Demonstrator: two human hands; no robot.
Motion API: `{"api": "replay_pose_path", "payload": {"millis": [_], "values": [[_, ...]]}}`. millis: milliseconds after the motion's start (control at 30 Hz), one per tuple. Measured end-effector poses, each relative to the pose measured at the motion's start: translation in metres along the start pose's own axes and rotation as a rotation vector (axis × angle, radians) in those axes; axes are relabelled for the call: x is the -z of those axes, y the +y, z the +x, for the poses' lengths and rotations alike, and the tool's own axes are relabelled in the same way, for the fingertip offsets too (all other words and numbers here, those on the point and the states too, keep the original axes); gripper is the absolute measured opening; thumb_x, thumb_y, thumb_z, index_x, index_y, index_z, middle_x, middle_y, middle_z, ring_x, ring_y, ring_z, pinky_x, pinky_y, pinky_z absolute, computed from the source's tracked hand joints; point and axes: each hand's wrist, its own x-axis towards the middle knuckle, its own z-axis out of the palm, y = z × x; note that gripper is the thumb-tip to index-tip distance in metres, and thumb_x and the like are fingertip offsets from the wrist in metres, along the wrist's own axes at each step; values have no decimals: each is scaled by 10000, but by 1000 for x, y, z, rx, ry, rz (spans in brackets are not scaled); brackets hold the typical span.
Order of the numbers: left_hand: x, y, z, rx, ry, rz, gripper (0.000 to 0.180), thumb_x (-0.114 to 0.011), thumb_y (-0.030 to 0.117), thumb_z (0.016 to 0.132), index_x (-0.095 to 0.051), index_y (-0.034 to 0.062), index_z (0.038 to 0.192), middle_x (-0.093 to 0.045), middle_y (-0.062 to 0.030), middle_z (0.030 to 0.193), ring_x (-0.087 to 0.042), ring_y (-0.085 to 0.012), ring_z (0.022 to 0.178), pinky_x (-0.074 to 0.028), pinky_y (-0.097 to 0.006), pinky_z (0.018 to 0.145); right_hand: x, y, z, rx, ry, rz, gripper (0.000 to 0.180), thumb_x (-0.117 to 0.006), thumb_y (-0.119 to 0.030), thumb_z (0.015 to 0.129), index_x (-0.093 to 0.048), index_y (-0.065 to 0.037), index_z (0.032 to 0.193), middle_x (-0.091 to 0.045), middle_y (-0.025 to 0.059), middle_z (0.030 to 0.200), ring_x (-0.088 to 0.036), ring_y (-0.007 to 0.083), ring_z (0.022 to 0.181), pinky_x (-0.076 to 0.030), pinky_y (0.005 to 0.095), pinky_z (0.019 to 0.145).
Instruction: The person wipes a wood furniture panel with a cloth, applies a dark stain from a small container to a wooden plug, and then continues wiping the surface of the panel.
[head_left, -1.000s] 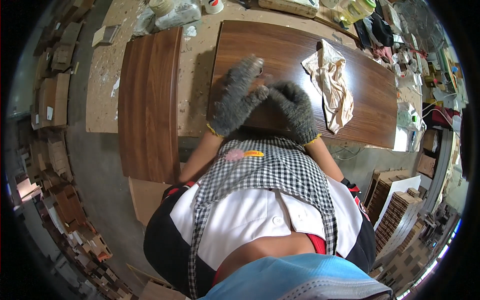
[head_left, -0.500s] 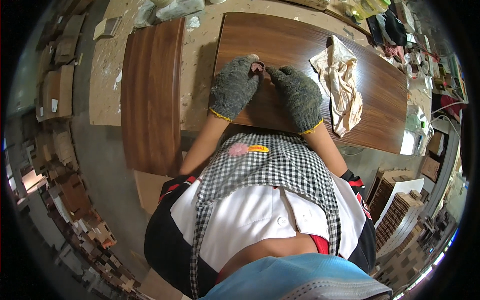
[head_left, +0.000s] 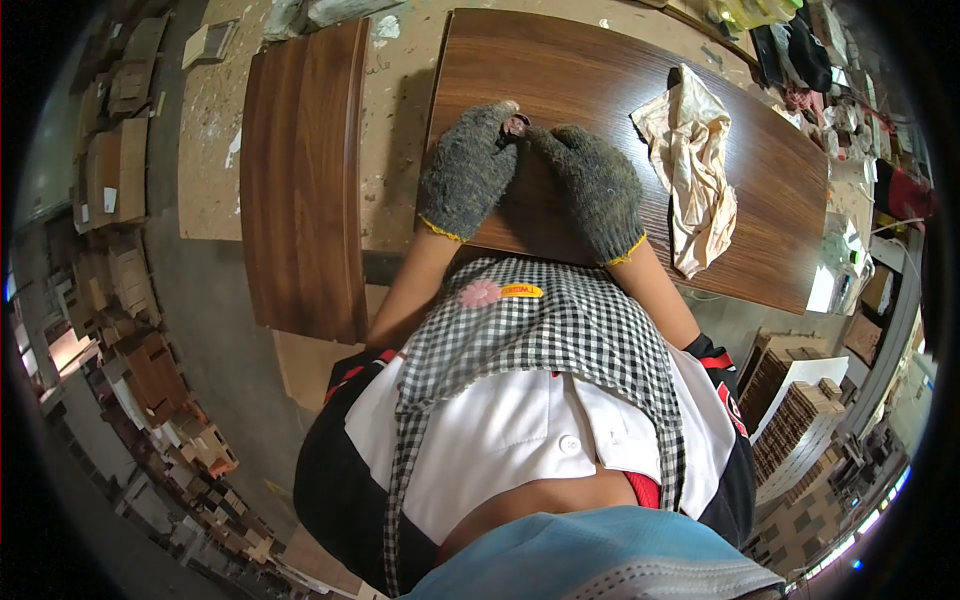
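Both my hands wear dark grey knit gloves with yellow cuffs, and both are over a dark brown wood-grain panel (head_left: pixel 590 55). In my left hand (head_left: pixel 468 172) a small reddish-brown piece (head_left: pixel 515 125) is pinched between thumb and fingers; its exact kind is too small to tell. My right hand (head_left: pixel 594 182) is closed, its fingertips meeting the edge of that piece. Whether the right fingers grip the piece itself or something else is hidden. A crumpled cream cloth (head_left: pixel 697 165) lies on the panel to the right of my right hand.
A second, narrower brown panel (head_left: pixel 302 180) lies to the left, on a worn, paint-spotted table (head_left: pixel 212 150). Cardboard boxes (head_left: pixel 120 170) line the far left. Stacked cardboard (head_left: pixel 795 430) stands at the lower right. Bags and clutter (head_left: pixel 800 60) crowd the upper right.
My right fingertips have come in against the small piece, which sits tilted differently in my left fingers. The view has shifted slightly; panels and cloth otherwise lie as before.
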Motion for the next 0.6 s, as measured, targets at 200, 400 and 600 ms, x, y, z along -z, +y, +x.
{"api": "replay_pose_path", "payload": {"millis": [200, 400, 600], "values": [[1, 2, -1, -38, 7, 26, 389, -664, 3, 869, -657, 23, 1257, -686, -177, 1225, -662, -335, 1139, -524, -402, 998, 0, -4, -2, -31, -4, 19, 372, -630, -202, 899, -655, -164, 1268, -662, 90, 1076, -664, 290, 960, -547, 419, 801], [0, 5, 0, 6, 7, -2, 386, -663, -5, 869, -662, 22, 1255, -690, -171, 1228, -659, -323, 1159, -518, -395, 1020, 6, -5, 5, -84, -37, 37, 363, -613, -188, 914, -648, -161, 1275, -663, 92, 1075, -665, 290, 965, -548, 417, 806], [1, 4, 0, -6, 1, -5, 379, -670, -4, 873, -667, 23, 1251, -690, -172, 1229, -657, -325, 1164, -517, -395, 1024, 1, -2, -5, -1, 31, -1, 364, -595, -153, 917, -648, -170, 1276, -661, 81, 1088, -660, 286, 980, -546, 409, 820]]}}
